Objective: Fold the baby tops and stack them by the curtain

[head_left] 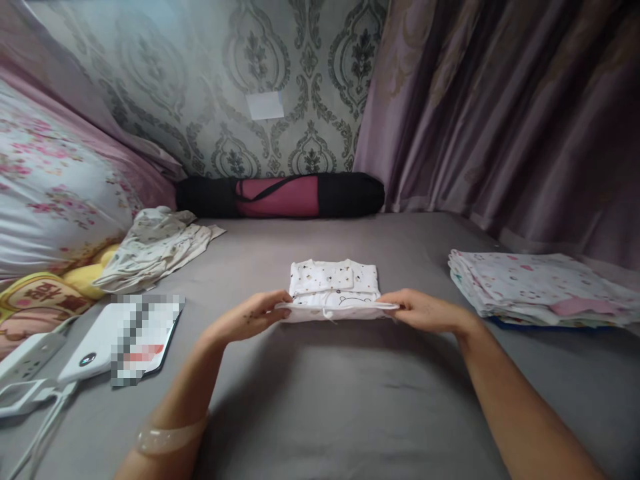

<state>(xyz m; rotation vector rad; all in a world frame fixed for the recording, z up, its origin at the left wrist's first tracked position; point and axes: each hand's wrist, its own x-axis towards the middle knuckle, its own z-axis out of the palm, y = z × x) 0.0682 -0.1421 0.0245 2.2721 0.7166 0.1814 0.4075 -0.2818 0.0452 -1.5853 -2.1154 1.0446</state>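
Observation:
A small white garment [334, 285] with tiny prints lies folded in the middle of the grey bed sheet [320, 400]. My left hand [255, 315] pinches its near left corner, fingers closed on the cloth. My right hand [423, 310] grips the near right corner in the same way. The near edge of the garment is lifted a little between both hands. A pale bangle [170, 438] sits on my left wrist.
A stack of folded printed cloths [535, 287] lies at the right. Loose crumpled clothes [155, 247] lie at the left by a floral pillow [55, 187]. A power bank [93, 347], a phone and cables are at near left. A black-and-red roll bag [280, 195] rests against the wall.

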